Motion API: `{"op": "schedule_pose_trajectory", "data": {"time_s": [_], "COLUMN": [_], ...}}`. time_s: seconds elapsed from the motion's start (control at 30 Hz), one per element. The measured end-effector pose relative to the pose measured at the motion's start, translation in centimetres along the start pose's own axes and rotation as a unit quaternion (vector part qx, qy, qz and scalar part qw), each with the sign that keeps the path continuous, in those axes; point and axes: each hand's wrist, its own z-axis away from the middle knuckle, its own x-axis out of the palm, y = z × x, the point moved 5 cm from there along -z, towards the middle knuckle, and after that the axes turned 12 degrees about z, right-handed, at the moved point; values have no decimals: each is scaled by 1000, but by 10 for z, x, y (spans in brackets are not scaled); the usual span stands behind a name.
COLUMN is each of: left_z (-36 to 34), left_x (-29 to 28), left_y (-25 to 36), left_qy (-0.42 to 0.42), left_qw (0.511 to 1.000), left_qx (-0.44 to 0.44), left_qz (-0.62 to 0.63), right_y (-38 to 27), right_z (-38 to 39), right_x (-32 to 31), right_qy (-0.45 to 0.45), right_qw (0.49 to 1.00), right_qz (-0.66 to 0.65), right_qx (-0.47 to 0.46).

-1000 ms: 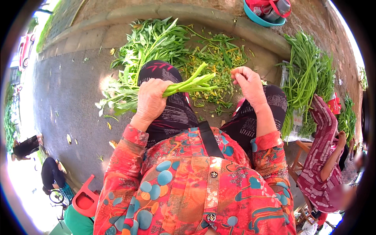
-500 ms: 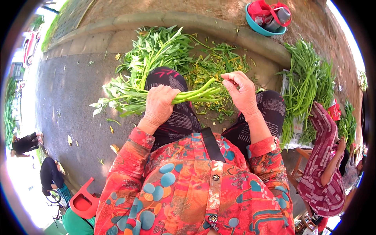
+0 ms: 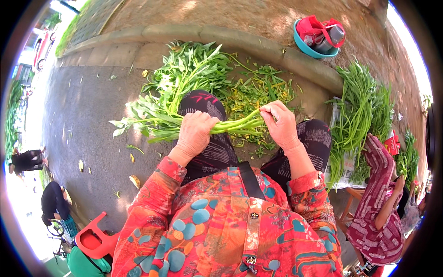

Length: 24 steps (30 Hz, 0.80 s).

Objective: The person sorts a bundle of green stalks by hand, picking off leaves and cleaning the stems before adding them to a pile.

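Observation:
My left hand [image 3: 196, 133] is wrapped round a small bunch of water spinach [image 3: 237, 125] above my left knee. The leafy ends stick out to the left and the cut stems point right. At the stem ends, my right hand [image 3: 280, 125] pinches the tip of one stem between thumb and fingers. A heap of leafy water spinach [image 3: 191, 69] lies on the ground beyond my left knee. Beside it, green and yellow trimmings [image 3: 258, 94] are scattered between and beyond my knees.
To the right, long-stemmed greens [image 3: 353, 106] lie on a printed sheet. A turquoise basin [image 3: 314, 50] with a red bag and a grey flask stands past the kerb [image 3: 258, 39]. A person in patterned maroon clothes [image 3: 376, 221] sits at right; a red plastic stool [image 3: 94, 237] is at lower left.
My right thumb and fingers have closed on a stem tip; before, they were just off the stem ends. The left hand keeps its hold, and the whole view has shifted slightly.

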Motion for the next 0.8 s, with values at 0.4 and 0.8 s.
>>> {"op": "schedule_pose_trajectory", "data": {"time_s": [0.4,0.8], "left_z": [1,1], "left_x": [0,-1], "left_y": [1,1], "left_qy": [0,10], "left_qw": [1000,1000], "left_qx": [1,2], "left_qz": [-12,-8], "right_y": [-1,25], "right_z": [4,10], "right_x": [7,27], "right_qy": [-9,-41], "right_qw": [1000,946], "right_qz": [-17,-208], "right_qx": [9,247]}}
